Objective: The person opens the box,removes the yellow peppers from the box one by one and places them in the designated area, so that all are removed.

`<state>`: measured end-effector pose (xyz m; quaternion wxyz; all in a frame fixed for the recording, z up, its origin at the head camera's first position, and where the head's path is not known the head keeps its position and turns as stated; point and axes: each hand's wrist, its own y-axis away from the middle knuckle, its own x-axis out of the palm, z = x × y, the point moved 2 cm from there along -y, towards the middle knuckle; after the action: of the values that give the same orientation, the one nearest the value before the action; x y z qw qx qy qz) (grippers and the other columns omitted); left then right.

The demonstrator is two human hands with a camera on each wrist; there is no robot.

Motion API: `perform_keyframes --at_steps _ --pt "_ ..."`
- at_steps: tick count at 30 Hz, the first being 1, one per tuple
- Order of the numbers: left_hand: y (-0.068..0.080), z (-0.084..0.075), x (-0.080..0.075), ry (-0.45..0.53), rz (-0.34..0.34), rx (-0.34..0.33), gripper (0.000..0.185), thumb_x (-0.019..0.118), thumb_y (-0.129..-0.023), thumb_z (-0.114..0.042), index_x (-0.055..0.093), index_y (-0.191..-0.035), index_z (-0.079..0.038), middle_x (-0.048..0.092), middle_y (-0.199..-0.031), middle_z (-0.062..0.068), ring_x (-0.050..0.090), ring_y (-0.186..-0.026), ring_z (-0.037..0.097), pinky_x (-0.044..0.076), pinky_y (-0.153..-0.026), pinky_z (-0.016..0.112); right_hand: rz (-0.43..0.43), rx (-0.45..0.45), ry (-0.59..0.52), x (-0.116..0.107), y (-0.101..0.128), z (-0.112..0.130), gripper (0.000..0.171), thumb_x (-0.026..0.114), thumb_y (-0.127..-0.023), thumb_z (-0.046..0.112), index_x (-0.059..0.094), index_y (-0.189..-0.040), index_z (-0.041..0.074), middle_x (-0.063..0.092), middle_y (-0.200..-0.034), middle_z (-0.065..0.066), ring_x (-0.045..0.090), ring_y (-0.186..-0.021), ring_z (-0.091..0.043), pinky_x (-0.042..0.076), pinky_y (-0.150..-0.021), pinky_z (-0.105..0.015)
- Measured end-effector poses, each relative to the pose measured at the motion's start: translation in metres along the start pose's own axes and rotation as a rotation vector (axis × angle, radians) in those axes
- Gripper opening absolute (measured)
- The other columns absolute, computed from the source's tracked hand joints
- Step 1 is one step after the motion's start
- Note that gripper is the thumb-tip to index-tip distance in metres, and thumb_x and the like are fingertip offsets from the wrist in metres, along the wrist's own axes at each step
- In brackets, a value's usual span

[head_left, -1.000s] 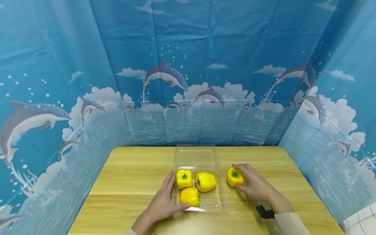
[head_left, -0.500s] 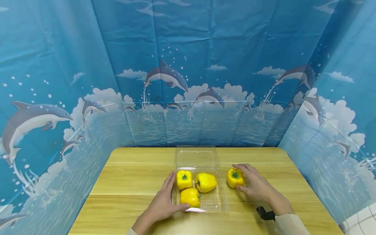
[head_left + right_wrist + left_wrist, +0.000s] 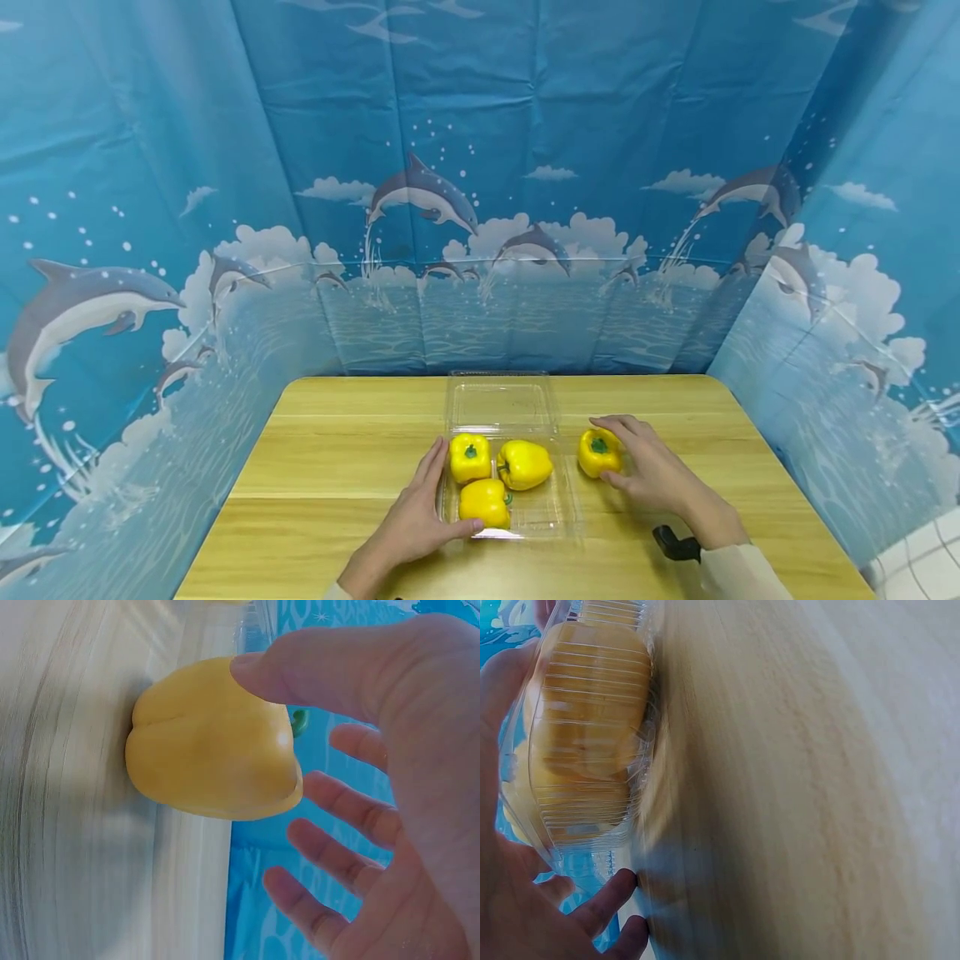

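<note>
Landmark: clear plastic clamshell box on the wooden table, lid folded back flat behind it.
In the box: three yellow bell peppers, two at the back and one at the front left; the front right corner holds nothing.
Left hand: lies along the left wall of the box, fingers straight, thumb pressed on its front rim; it grips nothing.
Right hand: just right of the box, spread loosely about a fourth yellow bell pepper; the right wrist view shows the thumb at the pepper's top and the other fingers apart from it, so the hand is open.
Fourth pepper: stands on the table, stem up, just right of the box, not inside it.
Hard to make out: the left wrist view is blurred, and the peppers show only as a yellow mass behind ribbed plastic.
Cut off: a black object by the right wrist, partly behind the sleeve.
Writing: none readable.
Room: blue curtain with dolphins and clouds around the table on three sides.
</note>
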<state>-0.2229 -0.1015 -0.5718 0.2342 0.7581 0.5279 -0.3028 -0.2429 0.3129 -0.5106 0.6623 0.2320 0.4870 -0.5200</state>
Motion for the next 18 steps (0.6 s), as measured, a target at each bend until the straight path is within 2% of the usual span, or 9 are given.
perform_keyframes --at_steps 18 --pt "-0.002 0.003 0.001 0.015 0.010 0.021 0.144 0.087 -0.089 -0.082 0.005 -0.190 -0.023 0.005 -0.200 0.008 0.047 -0.168 0.056 0.044 -0.129 0.084 -0.042 -0.073 0.081 -0.011 -0.002 0.033 0.082 0.099 -0.094 0.013 0.061 -0.167 0.012 0.065 -0.163 -0.019 0.064 -0.146 -0.049 0.057 -0.118 -0.075"
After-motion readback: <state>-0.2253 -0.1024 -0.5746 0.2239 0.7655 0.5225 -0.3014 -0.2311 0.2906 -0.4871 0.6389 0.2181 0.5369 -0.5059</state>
